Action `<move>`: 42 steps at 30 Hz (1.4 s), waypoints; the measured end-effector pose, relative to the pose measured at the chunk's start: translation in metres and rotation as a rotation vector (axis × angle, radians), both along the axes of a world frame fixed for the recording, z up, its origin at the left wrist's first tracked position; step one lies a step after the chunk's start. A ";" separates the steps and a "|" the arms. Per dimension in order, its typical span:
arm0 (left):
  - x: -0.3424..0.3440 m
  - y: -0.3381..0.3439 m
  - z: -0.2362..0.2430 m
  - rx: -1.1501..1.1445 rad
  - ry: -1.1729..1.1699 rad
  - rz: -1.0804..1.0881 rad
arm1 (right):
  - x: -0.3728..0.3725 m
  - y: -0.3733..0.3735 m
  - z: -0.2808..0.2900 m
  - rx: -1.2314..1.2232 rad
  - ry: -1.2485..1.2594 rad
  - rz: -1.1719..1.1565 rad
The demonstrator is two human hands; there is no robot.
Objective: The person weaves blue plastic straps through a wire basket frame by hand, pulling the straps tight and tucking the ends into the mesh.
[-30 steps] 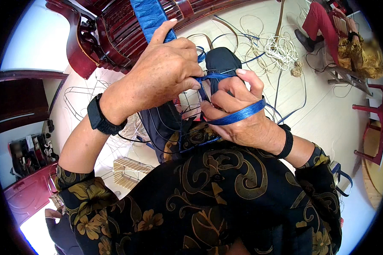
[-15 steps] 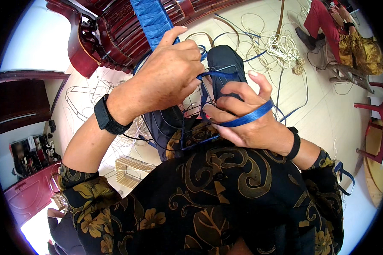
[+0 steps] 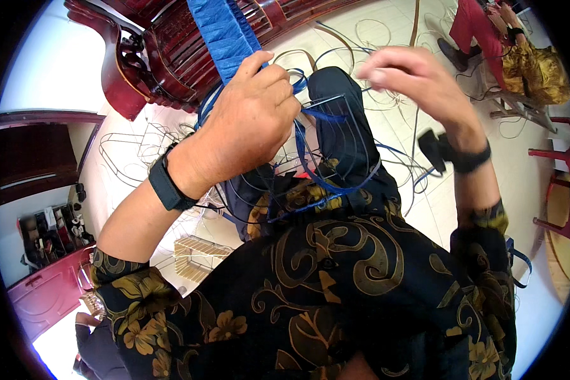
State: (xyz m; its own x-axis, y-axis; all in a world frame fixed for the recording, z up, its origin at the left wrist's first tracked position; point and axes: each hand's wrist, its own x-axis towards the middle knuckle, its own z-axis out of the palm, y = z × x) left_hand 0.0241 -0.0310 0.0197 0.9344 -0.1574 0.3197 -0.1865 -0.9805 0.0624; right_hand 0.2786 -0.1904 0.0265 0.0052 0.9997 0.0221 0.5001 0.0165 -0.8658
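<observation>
My left hand [image 3: 250, 117] is closed, fingers curled round a thin wire frame [image 3: 328, 100] over my lap. A broad blue wrapped or woven piece [image 3: 225, 38] extends away beyond that hand; how it joins the frame is hidden. Narrow blue strap [image 3: 301, 142] comes from beside the left fingers and droops in a loop across my lap. Up on the right, my right hand [image 3: 415, 79] is raised away from the frame. Its fingers are stretched and slightly bent, with nothing visible in them.
Tangled pale cord [image 3: 386, 95] and loose straps lie on the tiled floor. Ahead stands a dark red wooden bench [image 3: 171, 60]. More wire frames [image 3: 130, 145] and a slatted tan piece [image 3: 196, 256] lie at left. Another person [image 3: 532, 73] sits at far right.
My right hand has let the blue strap loop slip off and moved up and away to the right. The loop has dropped onto my lap. The left hand keeps its hold.
</observation>
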 end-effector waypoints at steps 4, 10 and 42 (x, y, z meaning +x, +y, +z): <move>-0.001 -0.005 -0.001 0.024 -0.045 0.039 | -0.018 0.066 -0.023 -0.208 0.159 0.391; -0.005 -0.008 -0.001 0.010 -0.159 0.094 | -0.030 0.122 -0.066 -0.557 0.558 0.803; -0.071 -0.029 0.007 -1.355 0.043 0.912 | -0.033 0.136 -0.093 -0.506 0.697 1.058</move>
State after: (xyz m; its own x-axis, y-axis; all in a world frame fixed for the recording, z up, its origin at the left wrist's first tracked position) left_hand -0.0466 -0.0601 0.0267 0.5664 0.7784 -0.2708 0.4151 0.0144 0.9097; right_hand 0.2454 -0.0545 -0.0663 -0.9019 0.4303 -0.0370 -0.0923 -0.2758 -0.9568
